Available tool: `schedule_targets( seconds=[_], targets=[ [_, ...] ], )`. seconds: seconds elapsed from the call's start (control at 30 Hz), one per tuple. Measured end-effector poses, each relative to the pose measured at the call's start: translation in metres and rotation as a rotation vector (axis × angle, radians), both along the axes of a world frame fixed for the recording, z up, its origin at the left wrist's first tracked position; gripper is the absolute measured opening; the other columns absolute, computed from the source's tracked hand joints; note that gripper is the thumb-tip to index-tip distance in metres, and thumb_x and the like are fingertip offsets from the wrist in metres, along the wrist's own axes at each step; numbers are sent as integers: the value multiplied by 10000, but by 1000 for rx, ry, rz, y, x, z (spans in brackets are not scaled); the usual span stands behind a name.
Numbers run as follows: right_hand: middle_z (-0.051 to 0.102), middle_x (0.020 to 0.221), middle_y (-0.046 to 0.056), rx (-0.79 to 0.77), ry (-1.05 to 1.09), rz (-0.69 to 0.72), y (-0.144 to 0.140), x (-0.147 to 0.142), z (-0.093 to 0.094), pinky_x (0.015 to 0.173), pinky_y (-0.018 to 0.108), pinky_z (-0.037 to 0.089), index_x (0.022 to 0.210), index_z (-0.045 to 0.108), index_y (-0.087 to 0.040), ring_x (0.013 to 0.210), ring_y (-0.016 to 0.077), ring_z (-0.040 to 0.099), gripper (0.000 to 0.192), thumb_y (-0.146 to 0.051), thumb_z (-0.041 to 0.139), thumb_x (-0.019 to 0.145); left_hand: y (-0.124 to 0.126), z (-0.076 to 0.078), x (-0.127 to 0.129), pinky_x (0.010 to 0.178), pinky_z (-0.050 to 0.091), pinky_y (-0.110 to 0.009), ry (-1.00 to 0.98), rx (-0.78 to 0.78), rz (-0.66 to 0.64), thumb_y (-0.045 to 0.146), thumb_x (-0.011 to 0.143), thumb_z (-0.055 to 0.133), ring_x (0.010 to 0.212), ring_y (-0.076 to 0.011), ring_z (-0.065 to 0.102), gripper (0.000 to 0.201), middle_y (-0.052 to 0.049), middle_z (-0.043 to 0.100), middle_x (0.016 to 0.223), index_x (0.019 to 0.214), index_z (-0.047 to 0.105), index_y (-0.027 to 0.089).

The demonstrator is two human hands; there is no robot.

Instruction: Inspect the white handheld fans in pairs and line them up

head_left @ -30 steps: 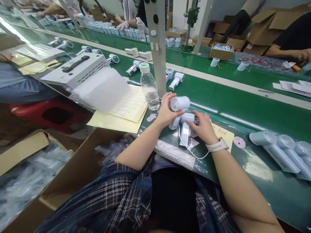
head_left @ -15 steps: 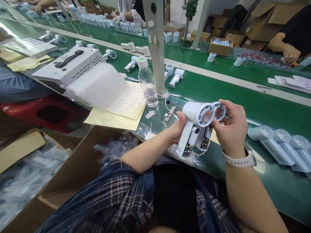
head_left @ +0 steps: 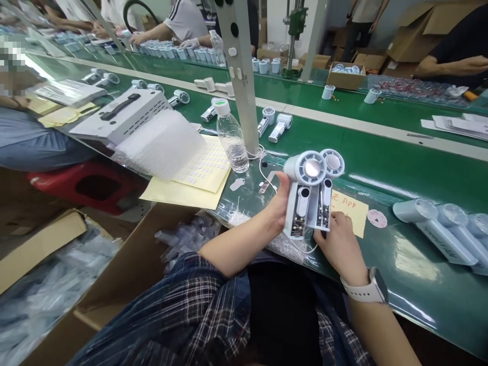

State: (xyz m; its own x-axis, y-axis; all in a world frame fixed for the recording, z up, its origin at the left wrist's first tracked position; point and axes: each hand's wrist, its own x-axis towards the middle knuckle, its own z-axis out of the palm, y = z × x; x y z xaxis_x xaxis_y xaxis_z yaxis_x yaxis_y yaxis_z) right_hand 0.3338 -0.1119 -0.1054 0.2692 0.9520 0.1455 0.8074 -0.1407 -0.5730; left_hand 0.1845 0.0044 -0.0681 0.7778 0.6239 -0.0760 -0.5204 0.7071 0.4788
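Note:
Two pale blue handheld fans stand side by side in my left hand (head_left: 280,208), whose thumb rests along the nearer fan (head_left: 298,203). The farther fan (head_left: 324,201) sits just right of it. Both handles are uncovered, showing circuit boards, and each round head has a silver disc at its centre. My right hand (head_left: 340,244) is closed at the lower end of the farther fan's handle; what its fingertips grip is hidden. A thin white cable (head_left: 301,250) loops beneath the fans toward those fingertips.
Assembled fans (head_left: 444,234) lie at the right. A water bottle (head_left: 233,140) stands by a metal post (head_left: 246,86), beside yellow sticker sheets (head_left: 183,195). A cardboard box (head_left: 125,264) with plastic pieces is at lower left. Co-workers sit across the green bench (head_left: 381,152).
My right hand has moved down from the fan heads to the base of the farther handle. The fans have turned more upright, with their heads facing me. A yellow note has come into view.

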Motion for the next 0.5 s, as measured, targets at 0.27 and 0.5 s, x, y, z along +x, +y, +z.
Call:
schedule_targets(
  seconds=[0.27,0.5],
  targets=[
    [682,733,28,-126,720,140,-6,-16,26,712,374,557,1068,698,-209,711,230,671,402,-584,657,930,23,26,-5,891,593,-379,87,222,276,990,775,497,960,-256,714,845,-82,732,887,891,729,186],
    [678,651,37,-77,817,5,-3,-25,27,652,347,517,878,778,-197,657,219,641,490,-679,798,798,32,1,-5,785,596,-367,167,24,240,1035,757,406,760,-212,688,924,-64,692,757,807,706,163]
  ],
)
